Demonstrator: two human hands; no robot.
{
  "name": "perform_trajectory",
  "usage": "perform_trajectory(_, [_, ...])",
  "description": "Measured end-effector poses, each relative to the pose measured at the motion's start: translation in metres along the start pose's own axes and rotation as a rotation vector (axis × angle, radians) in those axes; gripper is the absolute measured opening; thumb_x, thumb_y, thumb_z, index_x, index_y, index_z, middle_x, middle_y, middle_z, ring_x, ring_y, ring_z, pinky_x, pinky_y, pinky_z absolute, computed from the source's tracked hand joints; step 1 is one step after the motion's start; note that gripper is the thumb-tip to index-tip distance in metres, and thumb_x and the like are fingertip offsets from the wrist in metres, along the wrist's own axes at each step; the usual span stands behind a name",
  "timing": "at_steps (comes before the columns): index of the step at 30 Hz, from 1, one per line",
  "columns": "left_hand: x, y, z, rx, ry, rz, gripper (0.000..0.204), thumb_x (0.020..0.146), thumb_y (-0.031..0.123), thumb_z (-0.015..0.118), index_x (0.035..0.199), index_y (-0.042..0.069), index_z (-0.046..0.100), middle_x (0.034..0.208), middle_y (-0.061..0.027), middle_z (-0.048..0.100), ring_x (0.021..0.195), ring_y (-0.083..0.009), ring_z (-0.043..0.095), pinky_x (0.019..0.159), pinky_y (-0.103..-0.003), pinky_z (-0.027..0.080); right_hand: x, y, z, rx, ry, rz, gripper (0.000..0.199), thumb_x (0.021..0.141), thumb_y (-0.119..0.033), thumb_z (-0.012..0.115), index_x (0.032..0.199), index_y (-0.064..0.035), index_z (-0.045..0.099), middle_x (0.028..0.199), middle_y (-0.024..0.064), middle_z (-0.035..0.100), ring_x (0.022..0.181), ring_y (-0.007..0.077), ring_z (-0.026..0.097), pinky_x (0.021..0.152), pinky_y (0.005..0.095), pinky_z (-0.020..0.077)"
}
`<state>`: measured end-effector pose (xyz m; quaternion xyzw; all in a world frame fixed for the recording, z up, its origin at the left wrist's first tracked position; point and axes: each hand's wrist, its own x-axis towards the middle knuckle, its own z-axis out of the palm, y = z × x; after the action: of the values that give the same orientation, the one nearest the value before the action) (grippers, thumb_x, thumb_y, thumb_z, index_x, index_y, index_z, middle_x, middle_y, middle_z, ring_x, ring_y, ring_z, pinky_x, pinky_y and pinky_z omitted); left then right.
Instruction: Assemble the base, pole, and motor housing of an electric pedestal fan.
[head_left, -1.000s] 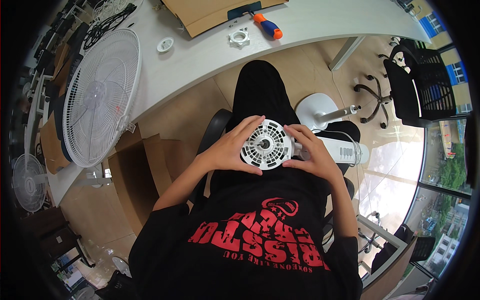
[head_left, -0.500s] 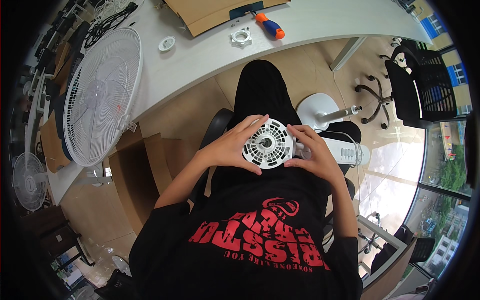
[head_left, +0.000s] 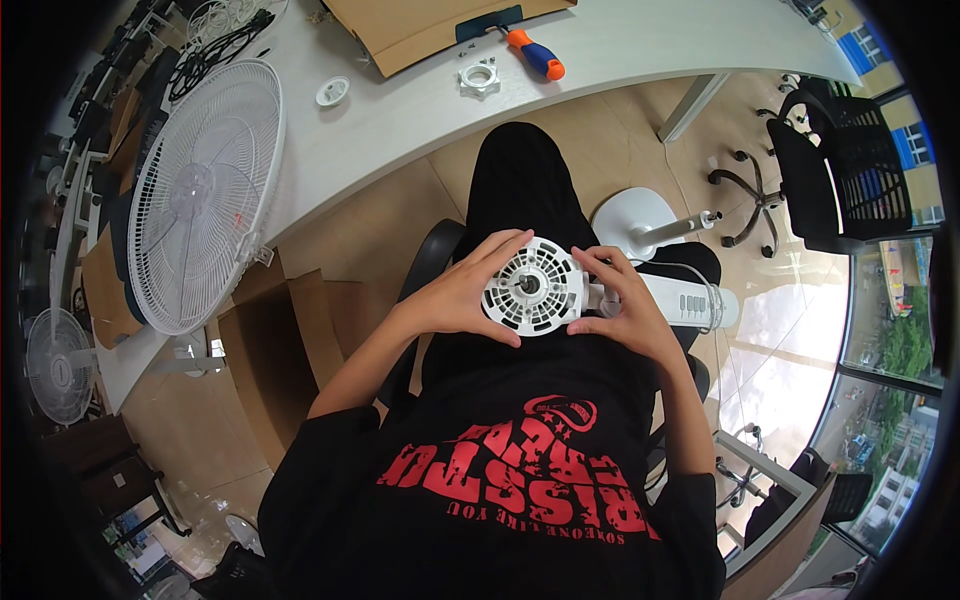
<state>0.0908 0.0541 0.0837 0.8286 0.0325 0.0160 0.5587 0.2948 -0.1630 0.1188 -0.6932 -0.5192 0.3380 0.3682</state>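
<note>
A white fan motor housing (head_left: 548,312), round with slotted vents and a short shaft at its centre, rests in my lap facing up. My left hand (head_left: 468,290) curves round its left rim, thumb below and fingers above. Around its right side my right hand (head_left: 632,308) is bent in the same way, close to the neck. From the housing a white control panel (head_left: 690,303) with a row of buttons extends right, a pale cord looped round its end. Beyond my knee stands a white round base (head_left: 625,215) with a short pole (head_left: 680,230).
On the white table (head_left: 400,125) lie an orange and blue screwdriver (head_left: 537,55), a white ring nut (head_left: 479,79), a small white cap (head_left: 332,92) and a cardboard piece (head_left: 420,30). A white fan grille (head_left: 205,200) leans at the left. An open carton (head_left: 265,350) sits below it.
The motor housing has tilted very slightly and shifted a little left between my hands. Both hands keep nearly the same grip.
</note>
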Motion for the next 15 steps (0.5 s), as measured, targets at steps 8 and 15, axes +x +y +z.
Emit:
perform_trajectory(8, [0.005,-0.009,-0.002,0.119,0.023,0.095,0.134,0.06,0.044,0.1,0.165,0.004,0.029,0.162,-0.0199,0.036,0.149,-0.0376,0.041,0.122,-0.044,0.037,0.0,0.007,0.007,0.052,0.042,-0.039,0.1,0.069,-0.029,0.097,0.155,-0.0081,0.051,0.139,0.0123,0.055,0.127,0.0309,0.058,0.107,0.0393,0.0461])
perform_trajectory(15, [0.002,-0.005,0.001,0.185,0.011,0.035,0.131,0.062,0.048,0.098,0.164,0.001,0.03,0.162,-0.0202,0.036,0.148,-0.0386,0.042,0.121,-0.045,0.037,-0.001,0.012,0.006,-0.011,0.004,-0.041,0.1,0.072,-0.031,0.095,0.157,-0.0087,0.048,0.139,0.0119,0.053,0.121,0.0309,0.06,0.103,0.0395,0.0484])
